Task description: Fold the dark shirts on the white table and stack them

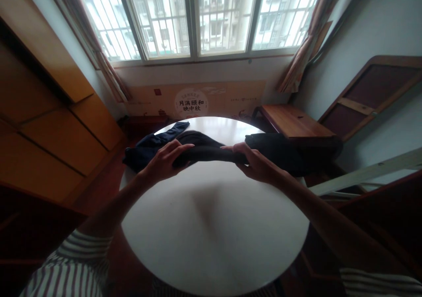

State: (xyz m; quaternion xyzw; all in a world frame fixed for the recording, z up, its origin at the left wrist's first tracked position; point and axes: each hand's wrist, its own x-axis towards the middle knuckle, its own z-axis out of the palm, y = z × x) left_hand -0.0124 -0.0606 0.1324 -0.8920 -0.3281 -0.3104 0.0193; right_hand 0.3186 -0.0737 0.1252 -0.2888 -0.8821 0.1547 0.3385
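a dark folded garment [206, 152] is lying on the far half of the round white table [211, 235], stretched left to right between the two hands. the left hand [163, 163] is resting on the garment's left end, fingers curled over the top of the cloth and thumb reaching toward the middle, so it is gripping the fabric rather than lying flat. the right hand [255, 163] is doing the same at the right end, fingers closing on the cloth's near edge with the thumb on top. the bundle is sitting between the grips, its near edge bulging slightly toward the viewer. just beyond the left hand, a navy blue cloth [151, 149] is trailing off the table's far left rim. to the right, another dark garment [286, 154] is lying partly on the table and spilling over its right edge. a wooden stool [295, 121] is standing past the table on the far right. a printed cardboard panel [198, 101] is leaning against the far wall under the barred window [198, 15]. striped sleeves [75, 266] are showing at the near edge.
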